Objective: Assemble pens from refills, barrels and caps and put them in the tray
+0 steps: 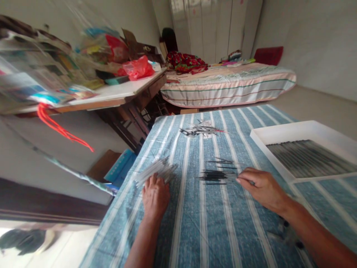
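My left hand rests with bent fingers on a loose pile of thin, whitish, see-through tubes, which look like pen barrels. Its fingertips are partly hidden among them. To the right, my right hand has thumb and forefinger pinched together at the right end of a bunch of thin black sticks, perhaps pen refills. Whatever is between those fingertips is too small to make out. A few more black sticks lie just beyond the bunch.
A white tray at the right holds a row of dark grey rods. Farther back on the striped cloth lies a mixed heap of thin parts. A blurred small object sits beneath my right forearm. A cluttered desk stands left.
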Available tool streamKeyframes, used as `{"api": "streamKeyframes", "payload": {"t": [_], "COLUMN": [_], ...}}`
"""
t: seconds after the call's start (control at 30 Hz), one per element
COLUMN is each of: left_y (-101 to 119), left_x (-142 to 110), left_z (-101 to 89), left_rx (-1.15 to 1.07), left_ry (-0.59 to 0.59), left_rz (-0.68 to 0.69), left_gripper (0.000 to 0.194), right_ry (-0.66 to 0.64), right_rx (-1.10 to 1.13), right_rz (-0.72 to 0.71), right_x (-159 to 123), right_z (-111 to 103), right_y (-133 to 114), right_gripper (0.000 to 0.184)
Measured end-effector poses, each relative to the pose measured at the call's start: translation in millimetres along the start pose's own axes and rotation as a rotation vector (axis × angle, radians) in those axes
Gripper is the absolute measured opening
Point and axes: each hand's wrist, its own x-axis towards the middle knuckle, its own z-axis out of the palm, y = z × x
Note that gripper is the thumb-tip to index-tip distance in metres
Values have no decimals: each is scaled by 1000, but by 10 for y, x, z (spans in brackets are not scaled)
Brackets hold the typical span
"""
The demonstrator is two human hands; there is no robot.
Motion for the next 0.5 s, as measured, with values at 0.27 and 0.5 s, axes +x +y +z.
{"api": "streamKeyframes", "payload": {"t": [0.27,0.5], "left_y": [60,155], "left_x": [-40,-46], "left_z": [11,53], "left_rx": [62,81], "left_ry": [68,100], "left_rz": [94,141], "left_gripper": [21,27], "right_ry": [-151,-410], "right_rx": [-108,-353], "right_rz": [242,355], "right_x": [-76,-158], "right_z": [-371,-654], "right_y": [379,546], "right_gripper": [26,23]}}
